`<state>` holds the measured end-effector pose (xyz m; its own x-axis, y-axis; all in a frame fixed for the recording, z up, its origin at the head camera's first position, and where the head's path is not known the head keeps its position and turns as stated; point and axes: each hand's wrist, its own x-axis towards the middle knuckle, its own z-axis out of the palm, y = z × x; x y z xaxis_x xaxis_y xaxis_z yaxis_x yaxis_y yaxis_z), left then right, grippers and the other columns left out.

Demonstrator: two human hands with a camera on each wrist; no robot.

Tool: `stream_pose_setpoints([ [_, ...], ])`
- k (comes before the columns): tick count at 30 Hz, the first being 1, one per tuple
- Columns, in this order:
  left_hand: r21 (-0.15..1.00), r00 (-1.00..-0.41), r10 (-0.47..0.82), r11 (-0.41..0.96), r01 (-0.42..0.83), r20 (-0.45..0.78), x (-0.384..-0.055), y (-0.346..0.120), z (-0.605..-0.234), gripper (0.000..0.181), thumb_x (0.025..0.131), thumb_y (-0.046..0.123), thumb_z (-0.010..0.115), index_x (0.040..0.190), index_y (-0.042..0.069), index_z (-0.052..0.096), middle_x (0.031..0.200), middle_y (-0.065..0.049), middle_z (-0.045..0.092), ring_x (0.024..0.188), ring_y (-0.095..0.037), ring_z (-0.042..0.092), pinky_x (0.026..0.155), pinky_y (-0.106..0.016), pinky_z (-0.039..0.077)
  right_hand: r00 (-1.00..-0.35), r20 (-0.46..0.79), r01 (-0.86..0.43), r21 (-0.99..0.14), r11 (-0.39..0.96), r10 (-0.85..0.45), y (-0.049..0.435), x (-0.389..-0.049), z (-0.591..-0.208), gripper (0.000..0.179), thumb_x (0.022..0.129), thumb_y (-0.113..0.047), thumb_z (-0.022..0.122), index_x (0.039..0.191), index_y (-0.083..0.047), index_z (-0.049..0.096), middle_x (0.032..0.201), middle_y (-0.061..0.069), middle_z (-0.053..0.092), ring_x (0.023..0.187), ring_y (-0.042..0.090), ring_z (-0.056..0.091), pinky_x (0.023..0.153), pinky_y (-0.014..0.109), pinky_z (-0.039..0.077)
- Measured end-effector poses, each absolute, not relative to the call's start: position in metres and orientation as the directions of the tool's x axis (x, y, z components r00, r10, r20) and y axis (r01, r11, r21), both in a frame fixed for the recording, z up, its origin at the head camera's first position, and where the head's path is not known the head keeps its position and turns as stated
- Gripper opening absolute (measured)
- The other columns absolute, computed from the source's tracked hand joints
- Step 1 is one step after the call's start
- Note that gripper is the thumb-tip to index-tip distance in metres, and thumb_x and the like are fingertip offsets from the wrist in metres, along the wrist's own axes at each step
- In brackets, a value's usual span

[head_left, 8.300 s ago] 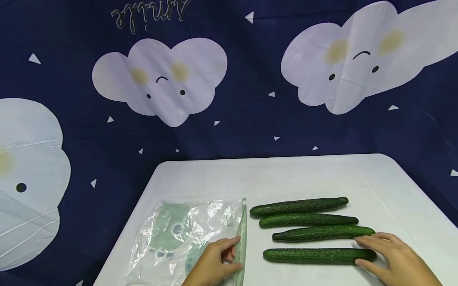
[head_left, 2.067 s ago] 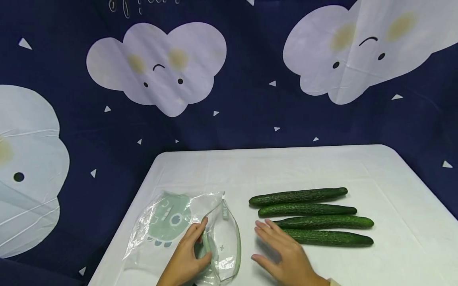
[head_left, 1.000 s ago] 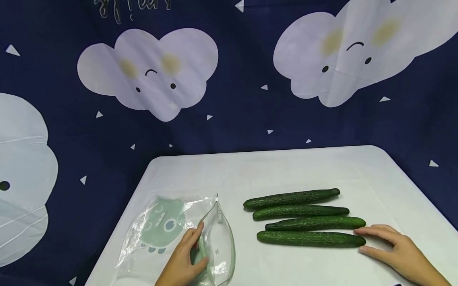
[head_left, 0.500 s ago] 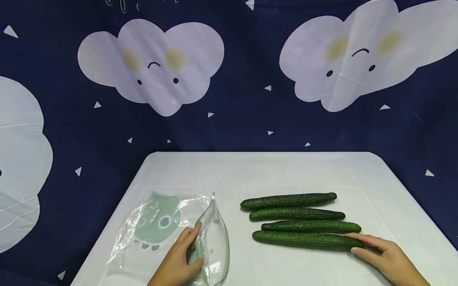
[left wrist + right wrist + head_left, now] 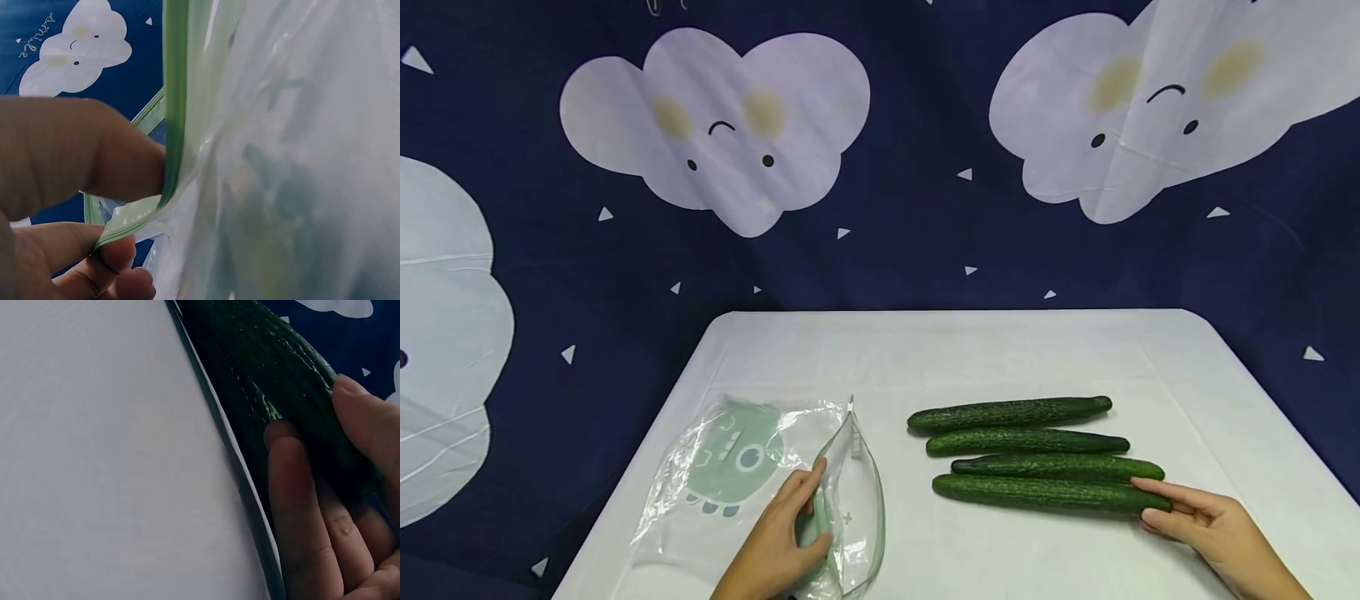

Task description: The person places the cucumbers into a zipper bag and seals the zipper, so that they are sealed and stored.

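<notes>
My left hand [image 5: 781,533] pinches the green-rimmed edge of a clear zip bag [image 5: 662,508] printed with green monsters. Its mouth gapes to the right; in the left wrist view the thumb and curled fingers hold the green zip strip [image 5: 175,94]. Four-sided folds of plastic hide the bag's inside there. To the right, my right hand [image 5: 1213,521] grips the right end of the nearest cucumber [image 5: 1037,492], thumb on the near side and fingers on the far side. The right wrist view shows that dark cucumber [image 5: 281,369] between thumb and fingers. It appears to lie on the table.
Just beyond lie other cucumbers, roughly parallel: one almost touching [image 5: 1060,467], then a middle cucumber [image 5: 1026,442] and the farthest cucumber [image 5: 1007,414]. All rest on a white table [image 5: 940,350]. Behind it hangs a dark blue cloth [image 5: 910,250] with cloud prints.
The bag, flat with its zip edges together at first, now has a parted mouth. The nearest cucumber has shifted toward the others. My right hand left the bag and closed on that cucumber's end.
</notes>
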<state>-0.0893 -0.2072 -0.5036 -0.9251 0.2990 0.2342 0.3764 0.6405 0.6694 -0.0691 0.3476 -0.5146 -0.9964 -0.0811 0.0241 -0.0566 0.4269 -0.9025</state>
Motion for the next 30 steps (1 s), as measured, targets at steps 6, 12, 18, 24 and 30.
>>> stream_pose_setpoints([
  [6,0.667,-0.931,0.296,0.652,0.361,0.214,-0.089,-0.21,-0.5,0.091,0.076,0.009,0.082,0.157,0.007,0.041,0.102,0.013,0.044,0.09,-0.006,0.046,0.08,-0.028,0.044,-0.979,0.1,-0.165,-0.902,0.398,-0.18,0.338,-0.075,-0.517,0.045,0.093,0.0,0.07,0.137,0.007,0.061,0.129,-0.008,0.068,0.115,-0.001,0.062,0.08,0.027,0.058],
  [12,0.669,-0.927,0.298,0.644,0.371,0.227,-0.089,-0.21,-0.5,0.091,0.075,0.007,0.082,0.156,0.005,0.042,0.101,0.012,0.044,0.089,-0.007,0.046,0.079,-0.028,0.044,-0.988,-0.034,-0.027,-0.921,0.388,-0.15,0.332,-0.075,-0.512,0.045,0.099,-0.012,0.067,0.136,0.011,0.058,0.099,0.009,0.075,0.091,0.02,0.074,0.074,0.035,0.06],
  [18,0.669,-0.918,0.301,0.631,0.394,0.257,-0.089,-0.208,-0.503,0.09,0.073,0.006,0.081,0.155,0.004,0.043,0.102,0.013,0.045,0.09,-0.006,0.047,0.079,-0.027,0.044,-0.991,-0.028,-0.011,-0.957,0.29,-0.13,0.337,-0.073,-0.513,0.039,0.101,-0.005,0.062,0.136,0.012,0.058,0.09,0.017,0.072,0.092,0.025,0.074,0.077,0.036,0.06],
  [24,0.659,-0.904,0.316,0.62,0.426,0.286,-0.091,-0.206,-0.507,0.091,0.072,0.007,0.081,0.155,0.003,0.044,0.103,0.013,0.045,0.09,-0.004,0.047,0.078,-0.026,0.043,-0.976,0.035,-0.044,-0.998,0.034,-0.215,0.345,-0.069,-0.517,0.038,0.102,0.007,0.052,0.132,-0.01,0.07,0.112,0.007,0.073,0.098,0.028,0.073,0.079,0.04,0.058],
  [30,0.675,-0.919,0.304,0.625,0.392,0.252,-0.09,-0.208,-0.507,0.092,0.072,0.008,0.082,0.156,0.006,0.043,0.103,0.014,0.045,0.09,-0.004,0.048,0.08,-0.026,0.044,-0.961,0.115,-0.09,-0.99,-0.11,-0.251,0.345,-0.071,-0.521,0.044,0.101,0.015,0.047,0.132,-0.006,0.069,0.118,0.005,0.071,0.097,0.03,0.073,0.079,0.039,0.057],
])
